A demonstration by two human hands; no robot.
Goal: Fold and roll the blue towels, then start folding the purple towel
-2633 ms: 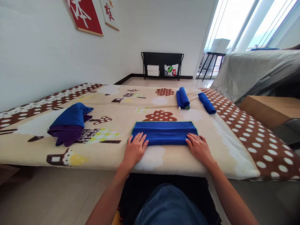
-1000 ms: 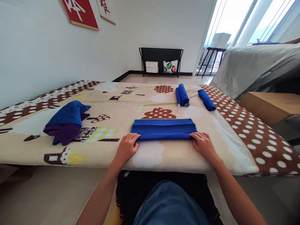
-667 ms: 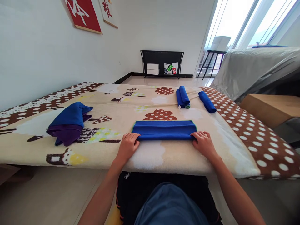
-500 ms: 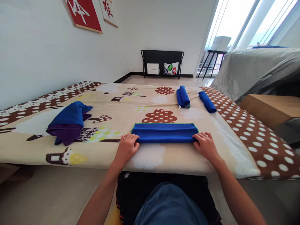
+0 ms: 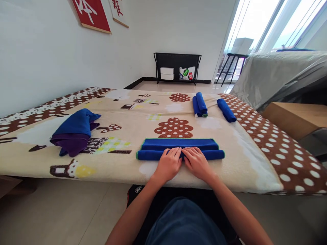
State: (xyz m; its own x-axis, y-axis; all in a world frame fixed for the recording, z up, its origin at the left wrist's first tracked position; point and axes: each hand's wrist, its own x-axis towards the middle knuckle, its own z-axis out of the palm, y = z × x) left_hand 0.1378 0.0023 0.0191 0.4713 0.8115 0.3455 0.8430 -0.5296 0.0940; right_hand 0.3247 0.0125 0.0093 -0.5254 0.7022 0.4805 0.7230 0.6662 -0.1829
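Blue green-edged towel [image 5: 155, 144] lies crosswise on the patterned blanket [image 5: 127, 120], near the bed's front edge. Its near side forms a long roll [image 5: 150, 155]; a flat strip remains beyond it. Left hand [image 5: 169, 163] and right hand [image 5: 198, 163] lie over the roll's middle, almost meeting. Fingers of each hand are together, draped across it; whether the thumbs pinch the cloth, cannot tell.

Step, as judged: rolling the towel up, most of it taken in. Next move seems to call for even pressure away from the body, taking up the last strip without skewing the ends.

Room: bare blanket past the far hem. Two blue rolled towels, one [image 5: 200, 104] upright to the view, the other [image 5: 226, 110] slanted, lie beyond to the right; blue-and-purple cloth heap [image 5: 76, 132] well apart at left. Little margin on the near side, where the blanket drops off close to the wrists
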